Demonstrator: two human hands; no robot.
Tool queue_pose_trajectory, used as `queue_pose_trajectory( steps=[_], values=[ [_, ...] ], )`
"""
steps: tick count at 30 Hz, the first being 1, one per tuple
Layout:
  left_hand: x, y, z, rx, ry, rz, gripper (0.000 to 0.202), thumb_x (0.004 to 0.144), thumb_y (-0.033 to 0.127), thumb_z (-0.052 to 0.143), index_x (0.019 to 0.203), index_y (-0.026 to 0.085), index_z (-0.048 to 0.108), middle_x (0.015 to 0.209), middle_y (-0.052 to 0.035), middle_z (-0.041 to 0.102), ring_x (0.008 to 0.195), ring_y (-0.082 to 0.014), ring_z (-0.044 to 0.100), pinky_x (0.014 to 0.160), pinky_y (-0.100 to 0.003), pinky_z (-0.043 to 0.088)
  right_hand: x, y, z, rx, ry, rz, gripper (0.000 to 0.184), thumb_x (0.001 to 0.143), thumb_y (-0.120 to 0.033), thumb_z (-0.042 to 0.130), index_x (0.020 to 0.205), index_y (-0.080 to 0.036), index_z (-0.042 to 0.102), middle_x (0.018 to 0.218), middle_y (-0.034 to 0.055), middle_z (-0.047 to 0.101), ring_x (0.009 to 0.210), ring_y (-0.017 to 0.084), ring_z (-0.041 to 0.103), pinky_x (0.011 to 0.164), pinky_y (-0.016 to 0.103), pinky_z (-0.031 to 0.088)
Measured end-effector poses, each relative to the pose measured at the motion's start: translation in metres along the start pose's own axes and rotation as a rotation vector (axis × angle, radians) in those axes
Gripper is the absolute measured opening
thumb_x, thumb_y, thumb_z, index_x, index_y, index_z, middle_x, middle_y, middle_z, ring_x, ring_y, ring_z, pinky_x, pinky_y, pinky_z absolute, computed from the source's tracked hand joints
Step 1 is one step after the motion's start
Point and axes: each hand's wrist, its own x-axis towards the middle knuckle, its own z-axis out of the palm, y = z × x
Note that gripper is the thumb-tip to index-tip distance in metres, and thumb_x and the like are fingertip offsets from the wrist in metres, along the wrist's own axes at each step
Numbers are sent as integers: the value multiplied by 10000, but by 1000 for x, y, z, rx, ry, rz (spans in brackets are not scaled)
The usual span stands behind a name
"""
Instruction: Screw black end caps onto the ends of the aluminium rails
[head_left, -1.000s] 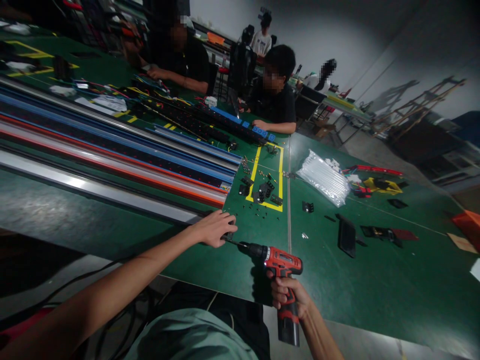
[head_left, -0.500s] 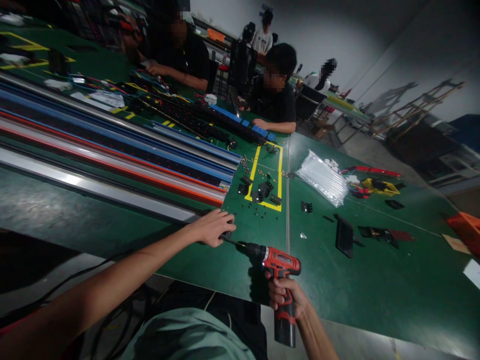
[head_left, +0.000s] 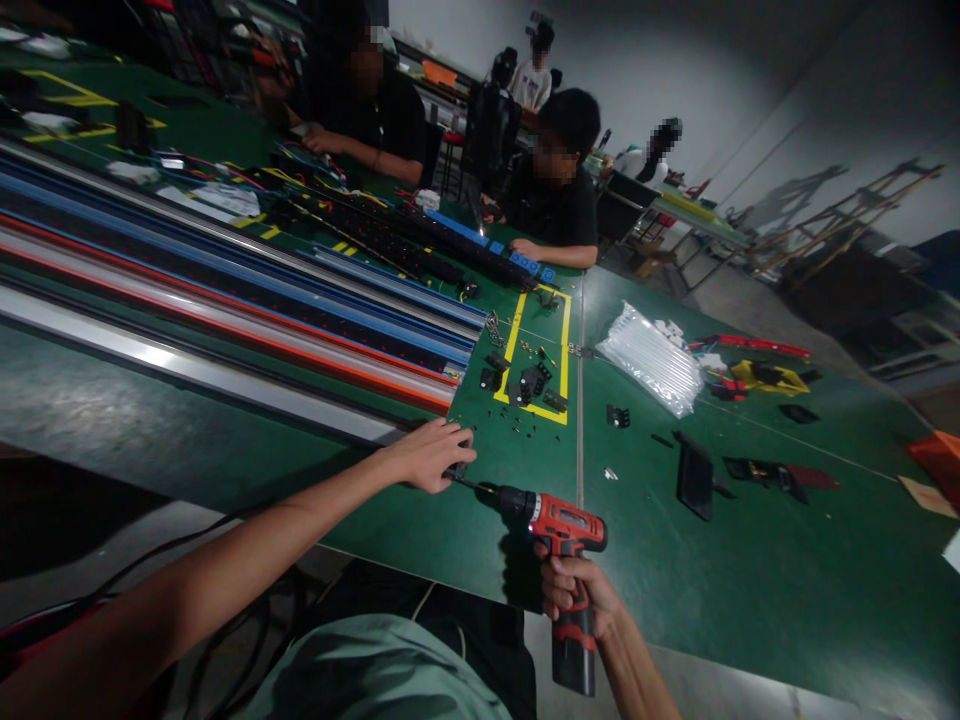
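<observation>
My right hand (head_left: 579, 592) is wrapped around the grip of a red cordless drill (head_left: 561, 535) held level above the green table (head_left: 420, 520). The drill's bit points left, and its tip meets a small black part (head_left: 456, 470) at the end of a long rail. My left hand (head_left: 429, 455) lies over that rail end with its fingers curled down on the black part, pressing it to the table.
Long blue, red and silver rails (head_left: 225, 310) run off to the far left. A yellow-taped square (head_left: 534, 360) holds small black parts and screws. A clear bag of white tubes (head_left: 651, 358) and a black flat piece (head_left: 694, 480) lie right. Other people sit at the far edge.
Both hands and the drill stay in the same place against the rail end. Only my head has shifted slightly, moving the scene a little in the picture.
</observation>
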Motion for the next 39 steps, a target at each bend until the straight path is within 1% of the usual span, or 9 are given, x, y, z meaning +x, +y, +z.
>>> queue_pose_trajectory(
  steps=[8,17,22,29,39],
  values=[
    [0,0,0,12,-12,-19,282,689,359,683,931,249,588,1054,-52,550,922,-238,513,786,-357,339,0,1,0,-34,17,-6,214,814,-211,676,982,-169,550,515,-130,334,422,46,274,506,218,429],
    [-1,1,-1,30,-6,-33,324,668,364,690,936,236,562,1044,-59,536,904,-247,511,771,-368,351,0,1,3,-42,15,-24,243,815,-221,687,1022,-160,574,504,-128,359,410,46,292,501,223,442],
    [0,1,-1,21,-6,-35,326,666,358,696,937,236,564,1037,-59,536,919,-250,510,775,-367,354,2,1,2,-16,15,-18,227,814,-218,681,1009,-154,582,509,-125,361,414,45,290,498,218,438],
    [0,0,1,32,-2,-30,327,665,360,695,937,235,563,1014,-60,545,907,-253,516,765,-371,357,2,2,-3,36,8,15,224,807,-226,696,983,-158,575,507,-133,327,413,45,249,490,219,426],
    [0,-1,3,14,0,-32,332,670,363,690,953,236,572,1020,-64,553,916,-254,518,779,-372,356,2,2,-3,8,3,18,232,806,-243,704,964,-177,547,510,-138,310,410,43,236,494,213,418]
  ],
)
